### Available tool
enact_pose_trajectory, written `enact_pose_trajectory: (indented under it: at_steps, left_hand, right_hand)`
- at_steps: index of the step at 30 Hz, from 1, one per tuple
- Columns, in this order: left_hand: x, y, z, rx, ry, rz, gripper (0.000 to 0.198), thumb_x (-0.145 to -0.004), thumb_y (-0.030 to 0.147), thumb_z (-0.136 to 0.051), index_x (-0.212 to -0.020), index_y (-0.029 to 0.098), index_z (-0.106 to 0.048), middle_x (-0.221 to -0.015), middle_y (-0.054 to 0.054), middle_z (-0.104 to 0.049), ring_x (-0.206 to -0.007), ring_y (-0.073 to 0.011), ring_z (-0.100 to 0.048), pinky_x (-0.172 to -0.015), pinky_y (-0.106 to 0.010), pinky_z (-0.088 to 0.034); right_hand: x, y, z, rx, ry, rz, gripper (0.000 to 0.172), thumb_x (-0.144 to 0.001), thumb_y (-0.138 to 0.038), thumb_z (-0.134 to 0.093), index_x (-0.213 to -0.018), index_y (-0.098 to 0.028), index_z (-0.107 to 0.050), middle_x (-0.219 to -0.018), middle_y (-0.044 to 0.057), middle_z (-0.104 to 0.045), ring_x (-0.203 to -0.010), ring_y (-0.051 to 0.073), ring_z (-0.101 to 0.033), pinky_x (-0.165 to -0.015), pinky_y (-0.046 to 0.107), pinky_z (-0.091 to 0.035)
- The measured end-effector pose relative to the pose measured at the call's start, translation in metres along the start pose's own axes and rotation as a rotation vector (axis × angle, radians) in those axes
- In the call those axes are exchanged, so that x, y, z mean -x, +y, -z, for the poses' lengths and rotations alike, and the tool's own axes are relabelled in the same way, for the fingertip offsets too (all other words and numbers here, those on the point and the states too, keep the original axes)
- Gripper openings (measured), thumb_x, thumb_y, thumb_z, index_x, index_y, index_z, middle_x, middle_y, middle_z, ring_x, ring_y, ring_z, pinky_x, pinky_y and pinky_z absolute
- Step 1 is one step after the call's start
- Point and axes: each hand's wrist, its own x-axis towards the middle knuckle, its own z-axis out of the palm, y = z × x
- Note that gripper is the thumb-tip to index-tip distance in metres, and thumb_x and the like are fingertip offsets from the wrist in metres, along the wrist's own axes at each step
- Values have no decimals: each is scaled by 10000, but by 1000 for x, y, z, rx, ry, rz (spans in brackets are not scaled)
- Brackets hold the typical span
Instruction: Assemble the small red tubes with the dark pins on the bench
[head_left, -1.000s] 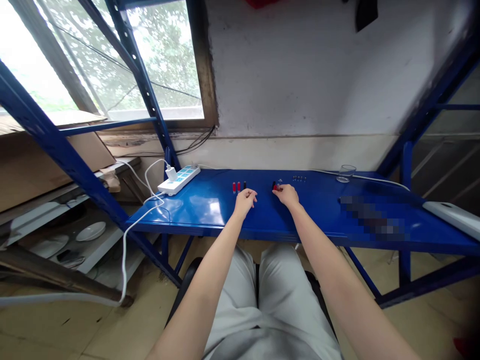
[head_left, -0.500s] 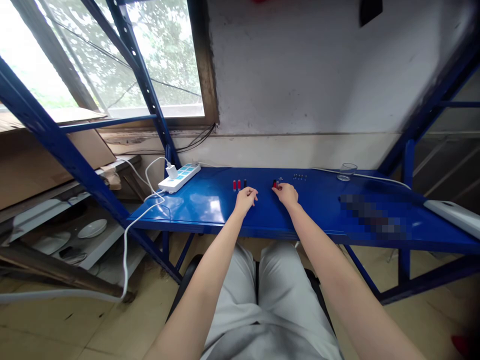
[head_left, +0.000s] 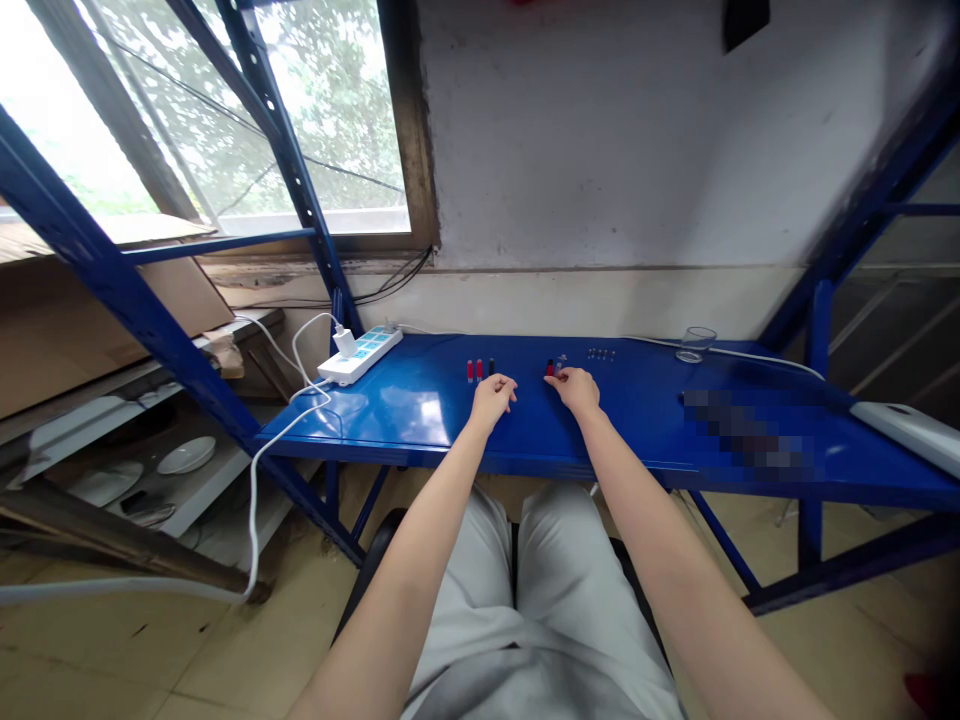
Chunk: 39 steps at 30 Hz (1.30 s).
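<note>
While the left hand (head_left: 491, 400) lies low over the blue table (head_left: 420, 415), fingers loosely curled and a little apart with nothing showing in them, the right hand (head_left: 579, 390) bends inward, thumb and fingertips drawn narrow at a small red-and-dark piece (head_left: 550, 367). That piece sits just beyond the right thumb; whether it is pinched or merely touched is too small to tell. The close fingertips probably suit so slight a thing, and the left hand seems parked out of the way.

Just beyond the left hand is a black piece (head_left: 492, 367), with a pair of red-and-pale pieces (head_left: 480, 371) beside it, farther left. Beyond the right hand's fingers lies a tiny clear piece (head_left: 564, 357), and to its right a row of tiny bits (head_left: 601, 354). The gaps between them likely make each easy to take singly. A clear glass (head_left: 696, 346) stands well to the right.

Compared with half a second ago, little differs: both hands keep their places and poses, the layout matches, and the view has shifted very slightly.
</note>
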Motion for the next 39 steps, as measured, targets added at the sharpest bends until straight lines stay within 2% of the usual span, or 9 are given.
enact_pose_trajectory:
  at_steps: [9, 16, 23, 29, 33, 39]
  left_hand:
    - [1, 2, 0, -1, -8, -1, 157, -773, 272, -485, -750, 154, -586, -601, 4, -584, -397, -56, -463, -437, -189, -358]
    - [1, 1, 0, -4, -10, -10, 151, -770, 268, -485, -751, 156, -584, -608, 6, -584, -398, -52, -458, -444, -188, -362]
    - [1, 1, 0, -16, -8, -3, 155, -775, 267, -480, -753, 157, -587, -609, 3, -587, -404, -54, -463, -449, -189, -367]
    - [3, 3, 0, -13, -10, -4, 154, -774, 270, -486, -747, 158, -587, -605, 2, -586, -408, -56, -462, -456, -193, -371]
    - [4, 5, 1, -21, -12, -3, 160, -777, 273, -483, -753, 156, -589, -611, -2, -590, -417, -55, -466, -466, -190, -379]
    - [4, 5, 1, -23, -12, -17, 156, -775, 259, -474, -750, 157, -589, -613, -1, -588, -412, -58, -468, -461, -195, -376]
  right_hand:
    - [2, 14, 3, -22, 8, -5, 226, -814, -213, -504, -991, -161, -633, -945, 99, -660, -871, 197, -600, -613, 235, -405]
    - [0, 11, 2, 38, 7, 10, 247, -806, -346, -528, -912, -176, -672, -893, 92, -672, -827, 201, -613, -621, 252, -420]
    - [-3, 10, 1, 60, -5, -9, 251, -796, -371, -541, -856, -184, -698, -775, 75, -676, -727, 190, -623, -592, 257, -421]
    - [-2, 8, 3, 95, 3, -10, 254, -797, -377, -536, -859, -204, -710, -769, 70, -678, -745, 200, -626, -618, 271, -420]
    - [-1, 7, 4, 100, 2, -16, 256, -794, -386, -536, -873, -207, -703, -821, 72, -681, -805, 209, -622, -663, 281, -413]
    - [9, 4, 9, 151, 12, -29, 317, -801, -432, -509, -934, -191, -667, -870, 82, -675, -889, 235, -597, -809, 367, -368]
